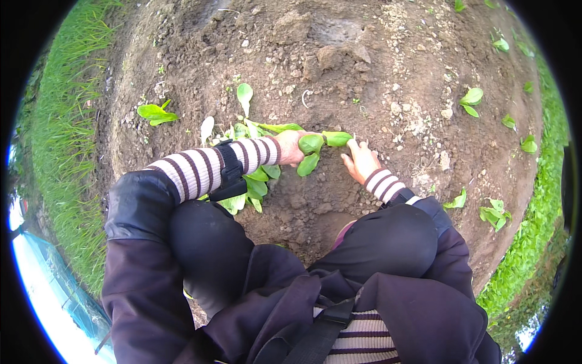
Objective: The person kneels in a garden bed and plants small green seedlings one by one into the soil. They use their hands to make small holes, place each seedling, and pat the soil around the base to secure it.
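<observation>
My left hand (290, 146) is closed around leafy green seedlings (311, 144), whose broad oval leaves stick out past the fingers. More loose seedlings (257, 187) lie in a heap beneath and beside my left forearm, which hides part of them. Just to the right, my right hand (362, 160) is held low over the soil with its fingertips at the tip of one leaf (337, 138). Whether those fingers pinch the leaf or only touch it is not clear. Bare brown soil (313, 204) lies under both hands, between my knees.
A single seedling (157, 113) sits in the soil at left. Several more, including one seedling (471, 101), are spaced along the right side. Tall grass (68, 136) borders the bed at left, with blue netting (59, 282) below it. Clods (327, 57) and small stones cover the ground ahead.
</observation>
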`<state>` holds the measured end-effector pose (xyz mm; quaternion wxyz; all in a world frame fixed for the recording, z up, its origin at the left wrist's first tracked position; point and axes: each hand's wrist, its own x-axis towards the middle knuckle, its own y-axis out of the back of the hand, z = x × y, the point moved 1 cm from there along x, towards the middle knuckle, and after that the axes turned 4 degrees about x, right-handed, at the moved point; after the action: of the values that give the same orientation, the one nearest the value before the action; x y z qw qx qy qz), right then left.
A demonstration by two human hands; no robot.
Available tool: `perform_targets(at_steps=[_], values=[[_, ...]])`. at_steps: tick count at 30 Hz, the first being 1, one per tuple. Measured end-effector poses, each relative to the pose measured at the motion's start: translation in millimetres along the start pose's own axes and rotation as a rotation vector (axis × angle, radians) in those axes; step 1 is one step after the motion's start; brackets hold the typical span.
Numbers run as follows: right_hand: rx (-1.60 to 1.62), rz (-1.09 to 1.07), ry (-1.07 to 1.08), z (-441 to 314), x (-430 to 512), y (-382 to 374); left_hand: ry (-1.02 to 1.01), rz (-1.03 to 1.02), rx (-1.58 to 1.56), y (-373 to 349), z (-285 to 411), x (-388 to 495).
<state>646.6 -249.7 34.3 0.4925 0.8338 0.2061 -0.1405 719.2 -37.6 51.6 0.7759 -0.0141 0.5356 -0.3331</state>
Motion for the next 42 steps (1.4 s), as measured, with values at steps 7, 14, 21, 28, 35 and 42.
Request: perform_targets(at_steps=[7, 14, 21, 28, 35, 42], values=[[0.368, 0.189, 0.189, 11.0, 14.6, -9.7, -0.14, -0.039, 0.195, 9.1, 0.0, 5.6], [0.448, 0.055, 0.266, 2.4, 20.1, -19.0, -0.174, -0.037, 0.332, 5.4, 5.6, -6.2], [0.318, 0.096, 0.485, -5.2, 24.1, 2.0, -0.185, -0.042, 0.614, -7.0, 23.8, -25.0], [0.268, -0.248, 0.237, 11.5, 32.0, 56.2, -0.243, 0.001, 0.758, -2.5, 57.4, -60.3], [0.336, -0.329, 0.082, 30.2, 24.9, 80.1, -0.46, 0.418, 1.005, 79.1, 70.1, -114.2], [0.256, -0.377, -0.017, 44.7, 37.5, 112.1, -0.315, 0.761, 1.139, 147.5, 18.3, -162.0]])
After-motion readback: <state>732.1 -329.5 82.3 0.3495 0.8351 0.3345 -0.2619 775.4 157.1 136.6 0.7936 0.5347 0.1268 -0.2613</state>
